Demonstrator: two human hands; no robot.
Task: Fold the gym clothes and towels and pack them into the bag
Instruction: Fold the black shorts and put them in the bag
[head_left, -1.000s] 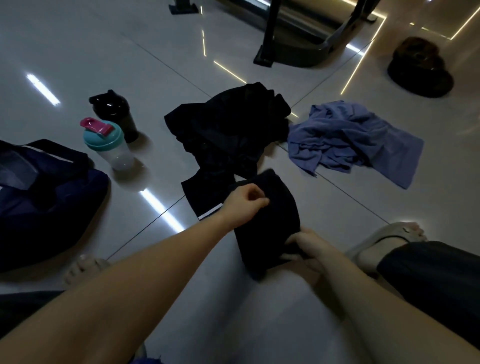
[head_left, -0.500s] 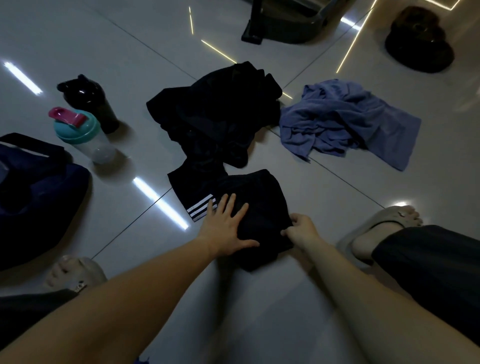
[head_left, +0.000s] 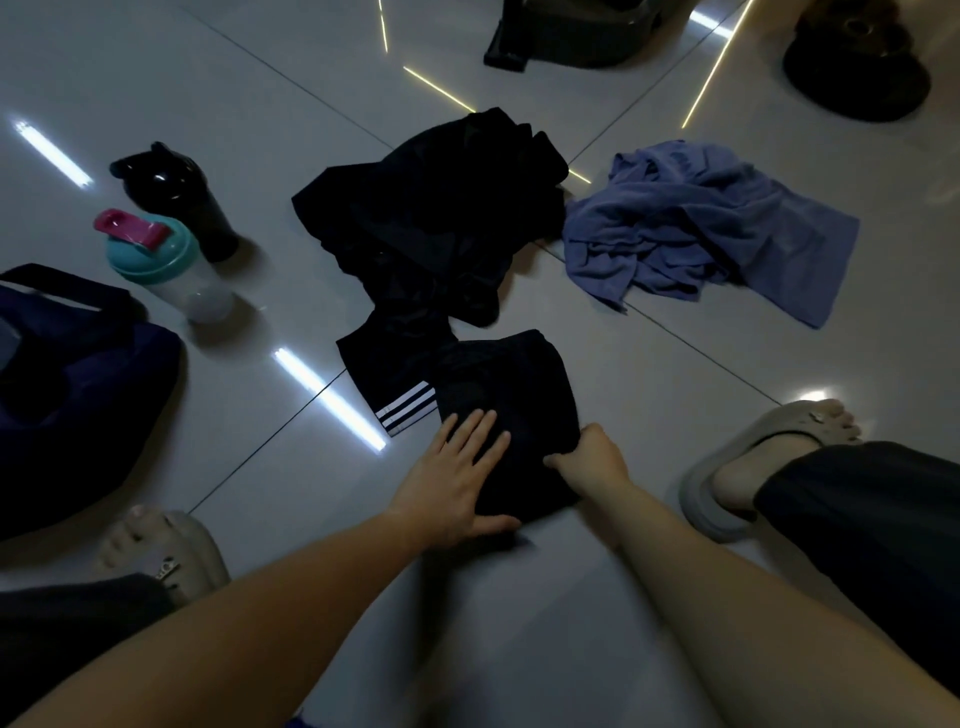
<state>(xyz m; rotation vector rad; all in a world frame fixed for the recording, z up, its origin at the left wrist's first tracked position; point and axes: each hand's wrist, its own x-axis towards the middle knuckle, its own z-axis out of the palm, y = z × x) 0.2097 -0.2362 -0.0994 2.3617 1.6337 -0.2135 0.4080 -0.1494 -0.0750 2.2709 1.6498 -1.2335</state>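
**Both hands on the folded black garment, on the floor**

- Slippers: left slipper (head_left: 174, 553) at 8 o'clock of the frame, right slipper (head_left: 748, 467) at 4 o'clock. Both have feet in them, and dark trouser legs run off the bottom edge.
- left hand (head_left: 457, 480): palm down, fingers straight and slightly spread, thumb out to the side. It presses flat on the near-left part of the folded black garment (head_left: 519, 384).
- right hand (head_left: 592, 460): fingers curled, pinching the garment's near-right edge. Can't see the fingertips, they're tucked into the cloth.
- The garment is a compact dark block on the floor (head_left: 675, 395), just below frame centre, between the two feet.
- striped black piece (head_left: 395, 374): touches the garment at its 10 o'clock, with three white stripes at the hem. Too dark to tell whether it's the same item or a separate one.
- bag (head_left: 67, 400): navy, at 9 o'clock, slumped, cut off by the frame edge. Well apart from the garment.
- clear shaker bottle (head_left: 166, 270): at 10 o'clock, teal lid with a pink cap, just beyond the bag. A black bottle (head_left: 174, 200) stands just behind it.
- black clothes pile (head_left: 441, 218): unfolded, at 12 o'clock of the garment, and meets the striped piece.
- blue towel (head_left: 701, 228): crumpled, at 1–2 o'clock, with its left edge just beside the pile.
- Far edge: dark equipment base (head_left: 561, 44) at 12 o'clock, dark round object (head_left: 857, 83) at 1 o'clock. Can't identify it.
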